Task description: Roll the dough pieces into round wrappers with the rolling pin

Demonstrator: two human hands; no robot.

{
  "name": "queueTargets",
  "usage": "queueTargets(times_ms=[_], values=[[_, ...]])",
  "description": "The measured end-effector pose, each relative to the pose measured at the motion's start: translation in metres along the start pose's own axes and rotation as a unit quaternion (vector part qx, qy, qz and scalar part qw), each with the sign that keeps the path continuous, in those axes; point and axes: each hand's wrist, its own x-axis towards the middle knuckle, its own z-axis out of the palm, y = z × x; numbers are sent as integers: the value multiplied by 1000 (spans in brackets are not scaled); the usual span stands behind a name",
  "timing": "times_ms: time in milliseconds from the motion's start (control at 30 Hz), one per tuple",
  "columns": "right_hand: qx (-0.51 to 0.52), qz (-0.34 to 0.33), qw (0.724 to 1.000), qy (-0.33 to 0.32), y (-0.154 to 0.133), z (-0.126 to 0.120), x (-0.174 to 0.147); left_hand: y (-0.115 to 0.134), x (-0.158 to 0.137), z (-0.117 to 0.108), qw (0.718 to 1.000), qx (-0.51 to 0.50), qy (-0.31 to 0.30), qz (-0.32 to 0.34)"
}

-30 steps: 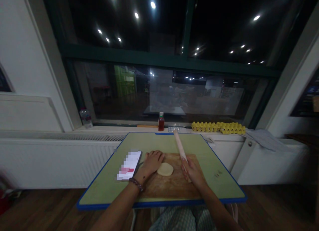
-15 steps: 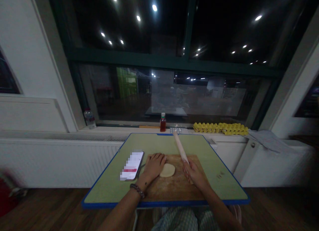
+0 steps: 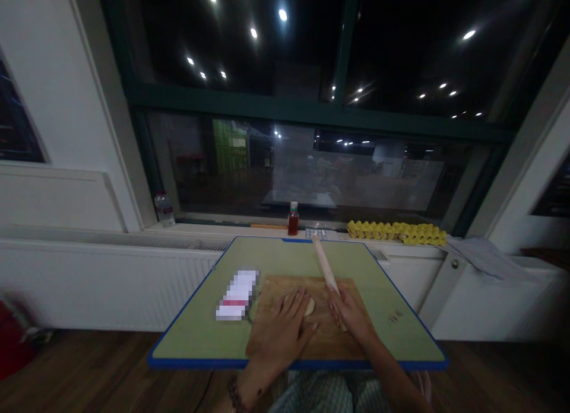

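A round of pale dough [image 3: 310, 307] lies on the wooden cutting board [image 3: 329, 342], mostly covered by my left hand [image 3: 289, 321]. That hand is spread, palm down, its fingers reaching over the dough. My right hand [image 3: 345, 309] is wrapped around the lower part of a pale wooden rolling pin [image 3: 325, 261]. The pin slants away from me, its far end over the back edge of the table. Between the pin and the dough is a narrow strip of bare board.
The green tabletop [image 3: 276, 256] has a blue rim. Left of the board lies a phone [image 3: 238, 294] with a lit screen. On the windowsill stand a bottle of red liquid [image 3: 293, 219], a clear plastic bottle [image 3: 164, 210] and yellow egg cartons [image 3: 396, 231].
My left hand has moved right and toward me, from the dough's left side to over it, fingers now spread. My right hand and the rolling pin have stayed nearly still.
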Motion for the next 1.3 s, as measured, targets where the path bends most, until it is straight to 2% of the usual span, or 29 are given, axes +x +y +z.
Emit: queueTargets(times_ms=[167, 200, 267, 333, 400, 500, 567, 633, 733, 833, 900, 1000, 1067, 1167, 1233, 1300], values=[[7, 12, 999, -47, 2, -5, 6, -7, 1, 10, 1000, -5, 25, 16], [-15, 1, 998, -56, -1, -8, 6, -7, 1, 11, 999, -3, 32, 15], [-99, -63, 991, -63, -10, -13, 5, -5, -2, 10, 999, -1, 39, 22], [-222, -158, 961, -56, -22, -18, 4, -1, -6, 5, 999, -6, 42, 27], [-341, -215, 914, -45, -31, -21, 3, 1, -8, -3, 998, -10, 64, 9], [-451, -237, 858, -66, -31, -21, 4, -6, -3, -20, 987, -10, 154, -53], [-483, -250, 835, -85, -24, -19, 7, -17, 9, -31, 972, -15, 216, -89], [-499, -259, 821, -101, -18, -16, 9, -31, 23, -38, 969, -10, 230, -93], [-505, -263, 812, -127, -20, -12, 7, -49, 44, -33, 975, 15, 201, -92], [-499, -257, 816, -139, -29, -9, 2, -61, 55, -15, 986, 37, 114, -117], [-479, -249, 829, -148, -32, -7, 1, -66, 58, -3, 985, 45, 79, -145], [-434, -221, 861, -147, -25, -4, 9, -67, 61, 6, 984, 51, 72, -156], [-434, -190, 873, -113, -17, 0, 19, -65, 62, 6, 984, 63, 73, -153], [-507, -179, 838, -91, -12, 11, 37, -61, 63, 4, 981, 88, 85, -150], [-554, -184, 809, -73, -17, 22, 48, -58, 63, 2, 981, 96, 86, -146], [-583, -170, 794, -40, -25, 33, 56, -57, 63, 1, 982, 94, 72, -146]])
